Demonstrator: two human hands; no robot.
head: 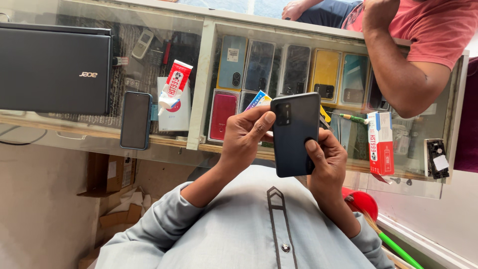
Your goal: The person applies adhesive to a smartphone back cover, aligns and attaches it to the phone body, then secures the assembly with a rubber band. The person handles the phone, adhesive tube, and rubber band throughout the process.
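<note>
Two-handed hold on dark phone (295,134) above near edge of table (201,84), long axis pointing away from chest, left hand (244,137) pinching upper corner, right hand (326,162) gripping lower side, equally close.

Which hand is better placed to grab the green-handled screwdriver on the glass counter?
Probably right: the right hand lies nearer the green-handled screwdriver, while the left hand pinches the dark rectangular smartphone.
</note>
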